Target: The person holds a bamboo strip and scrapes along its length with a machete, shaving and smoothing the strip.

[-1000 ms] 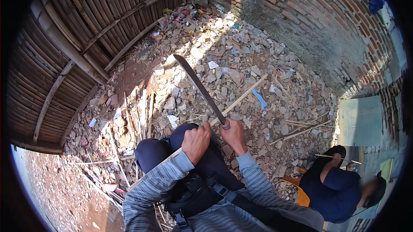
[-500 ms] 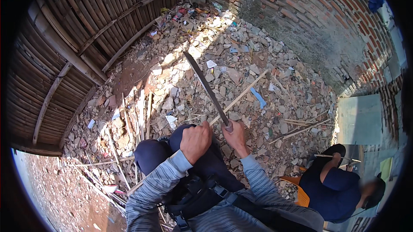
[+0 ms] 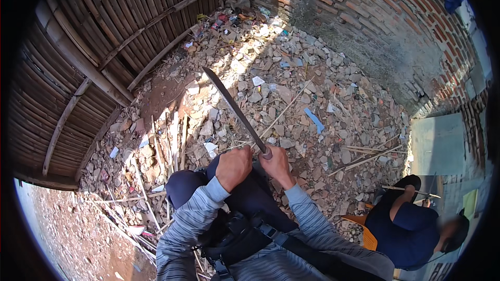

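My right hand (image 3: 276, 165) is closed around the handle of a machete (image 3: 232, 108), whose long dark blade slants up and to the left over the rubble. Close beside it, my left hand (image 3: 234, 168) makes a fist on a thin bamboo strip (image 3: 287, 109). From the fists the strip runs away to the upper right, crossing the blade near its handle end. My fingers hide the strip's near part. Both hands are above my dark-trousered knees (image 3: 186, 187).
Broken stone and brick rubble (image 3: 307, 150) covers the ground. Bamboo strips (image 3: 174, 140) lie at left, more sticks (image 3: 367, 158) at right. A bamboo wall (image 3: 78, 72) and a brick wall (image 3: 375, 31) enclose the far side. Another person (image 3: 409, 226) sits lower right on an orange chair (image 3: 367, 231).
My right hand and the machete have moved left, bringing that hand nearer my left fist. The blade's tip has swung left, and the bamboo strip now looks narrower, its far end shifted left.
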Motion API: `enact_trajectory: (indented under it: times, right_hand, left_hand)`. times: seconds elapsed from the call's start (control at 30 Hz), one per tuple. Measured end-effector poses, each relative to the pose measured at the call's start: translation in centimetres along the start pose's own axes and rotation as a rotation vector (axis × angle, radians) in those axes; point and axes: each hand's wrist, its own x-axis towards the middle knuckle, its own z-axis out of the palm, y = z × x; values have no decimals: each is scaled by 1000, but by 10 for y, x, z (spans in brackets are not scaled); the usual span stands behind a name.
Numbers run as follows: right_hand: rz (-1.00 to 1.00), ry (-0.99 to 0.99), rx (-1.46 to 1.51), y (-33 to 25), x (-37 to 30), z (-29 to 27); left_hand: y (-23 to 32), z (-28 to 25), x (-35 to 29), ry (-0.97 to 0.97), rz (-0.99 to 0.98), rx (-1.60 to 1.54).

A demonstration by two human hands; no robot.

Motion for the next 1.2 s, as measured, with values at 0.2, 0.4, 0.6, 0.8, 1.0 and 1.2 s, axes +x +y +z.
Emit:
enact_trajectory:
  times: [0.2,0.4,0.6,0.8,1.0,1.2]
  right_hand:
    - [33,-30,-110,19,13,10]
    - [185,76,-39,94,32,-19]
    - [104,-30,-98,47,7,-26]
    - [23,-122,-56,-3,4,-16]
    - [-1,-98,-38,17,2,-1]
    - [35,-55,-5,26,12,3]
  left_hand:
    - [-5,-2,-7,22,-35,19]
    - [-1,-4,-9,-2,-39,56]
    - [4,9,-5,77,55,47]
    - [14,22,-6,128,68,309]
    - [7,26,-10,112,97,346]
    - [4,23,-9,95,58,287]
